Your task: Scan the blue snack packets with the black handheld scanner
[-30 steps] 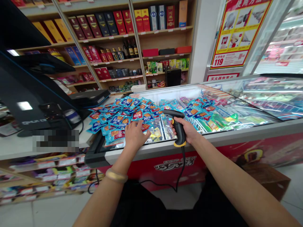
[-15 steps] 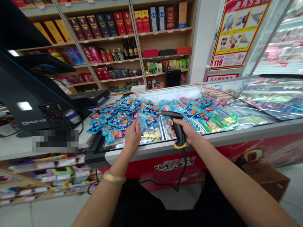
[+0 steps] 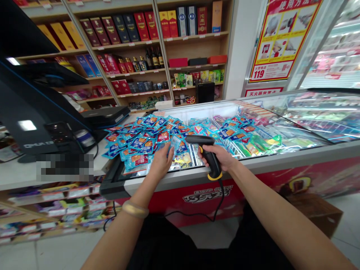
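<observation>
My right hand (image 3: 218, 154) is wrapped round the handle of a black and yellow barcode scanner (image 3: 213, 161), its head pointing left. A small blue snack packet (image 3: 175, 144) is pinched in my left hand (image 3: 162, 160), pale side showing, just in front of the scanner's head. Beyond and left of my left hand spreads a heap of blue and red snack packets (image 3: 140, 144) on the freezer's glass top. A smaller group of like packets (image 3: 234, 129) lies right of the scanner. From the scanner's base a black cable (image 3: 221, 195) hangs down.
The chest freezer (image 3: 270, 159) runs across in front of me, frozen goods under its glass. At left stands a counter with a dark checkout terminal (image 3: 36, 112). Shelves of boxes and bottles (image 3: 135, 60) line the back. A brown box (image 3: 316, 215) is on the floor at right.
My left hand has shifted slightly right with the packet, nearer the scanner. The scanner's head has dipped a little and moved slightly left.
</observation>
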